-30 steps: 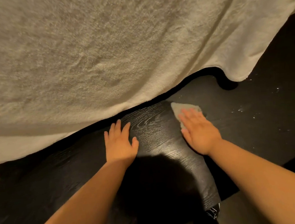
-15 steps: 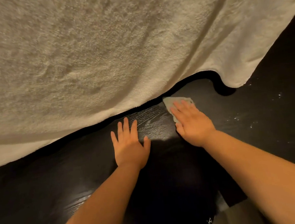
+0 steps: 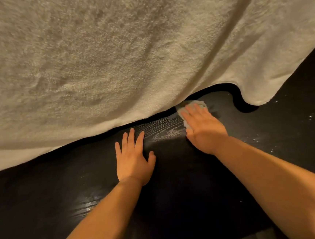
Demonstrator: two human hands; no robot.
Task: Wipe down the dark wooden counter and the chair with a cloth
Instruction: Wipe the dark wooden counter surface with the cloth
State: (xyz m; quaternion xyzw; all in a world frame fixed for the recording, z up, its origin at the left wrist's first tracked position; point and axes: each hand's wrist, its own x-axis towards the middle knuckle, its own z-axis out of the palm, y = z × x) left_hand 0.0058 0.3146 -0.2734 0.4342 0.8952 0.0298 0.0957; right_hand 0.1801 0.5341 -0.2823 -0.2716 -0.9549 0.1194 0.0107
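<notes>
The dark wooden counter (image 3: 45, 196) fills the lower half of the head view, its grain shining near the middle. My right hand (image 3: 203, 130) lies flat on a small pale grey cloth (image 3: 199, 103), pressing it to the counter close under the hanging towel's edge; only the cloth's far end and left edge show past my fingers. My left hand (image 3: 133, 159) rests palm down on the bare counter to the left, fingers spread, holding nothing. No chair is in view.
A large cream terry towel (image 3: 128, 55) drapes over the far side and hides the back of the counter. Small bright specks (image 3: 310, 117) dot the dark surface at the right. A greyer strip (image 3: 258, 236) shows at the bottom edge.
My right hand has pushed the cloth farther away, up to the towel's edge. My left hand has slid forward and to the right. The view has shifted forward over the counter.
</notes>
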